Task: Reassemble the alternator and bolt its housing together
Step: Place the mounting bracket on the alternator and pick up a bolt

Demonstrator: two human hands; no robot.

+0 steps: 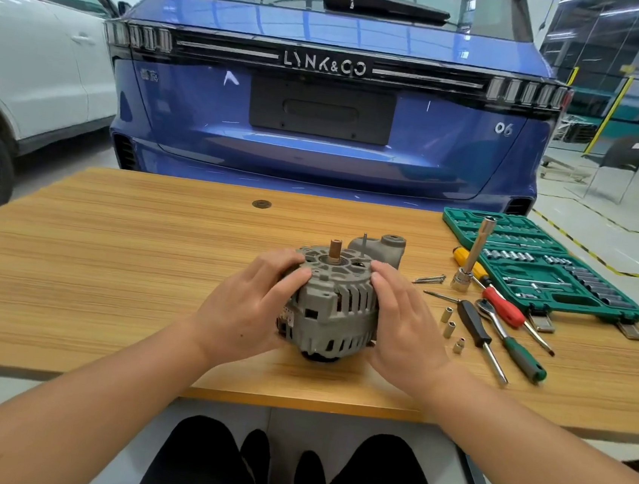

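Note:
A grey alternator [337, 303] stands on end in the middle of the wooden table [111, 259], its copper-coloured shaft pointing up. A thin bolt sticks up from its mounting ear at the back. My left hand [252, 305] grips its left side, fingers over the top cover. My right hand [404, 321] holds the right side, fingers on the cover's edge. Loose long bolts [429, 279] lie to the right of the alternator.
Right of the alternator lie three small sockets [450, 328], a black-handled screwdriver [478, 333], a red-handled screwdriver [502, 306], a green-handled ratchet [512, 346] and an upright extension with socket [472, 258]. An open green socket case [544, 265] sits at the far right. A blue car is behind the table.

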